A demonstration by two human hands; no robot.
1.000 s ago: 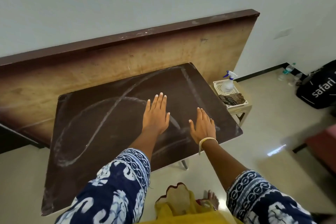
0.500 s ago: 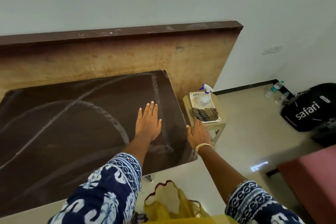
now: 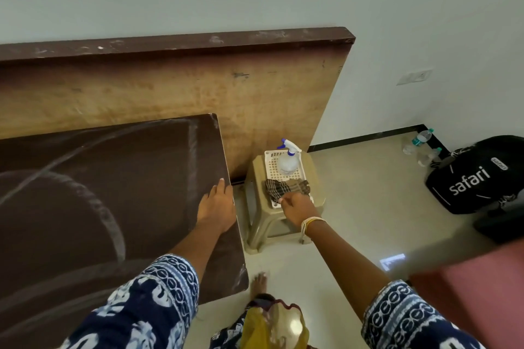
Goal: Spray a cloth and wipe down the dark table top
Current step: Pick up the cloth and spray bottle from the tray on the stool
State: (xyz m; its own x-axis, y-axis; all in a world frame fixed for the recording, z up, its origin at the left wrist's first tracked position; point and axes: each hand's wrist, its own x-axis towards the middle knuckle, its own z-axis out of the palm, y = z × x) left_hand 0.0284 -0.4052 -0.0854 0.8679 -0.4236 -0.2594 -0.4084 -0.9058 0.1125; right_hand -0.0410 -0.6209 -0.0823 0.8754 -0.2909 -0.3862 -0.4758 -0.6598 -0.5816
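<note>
The dark table top (image 3: 113,193) fills the left, streaked with pale chalky arcs. My left hand (image 3: 217,207) lies flat on its right edge, fingers together, holding nothing. Right of the table a beige plastic stool (image 3: 259,224) carries a white perforated tray (image 3: 270,163). In the tray stands a clear spray bottle (image 3: 288,163) with a blue and white trigger, and in front of it lies a crumpled brown checked cloth (image 3: 285,187). My right hand (image 3: 297,207) is down on the cloth's near edge with its fingers curled onto it; the cloth still rests on the tray.
A large wooden board (image 3: 198,93) leans on the wall behind the table and stool. A black bag marked safari (image 3: 476,176) and plastic water bottles (image 3: 422,137) sit on the floor at right. A reddish surface (image 3: 467,286) edges in at lower right. My foot (image 3: 258,283) is below the table corner.
The view has swung right. My right hand left the table top and reached over to the cloth on the stool. My left hand slid to the table's right edge.
</note>
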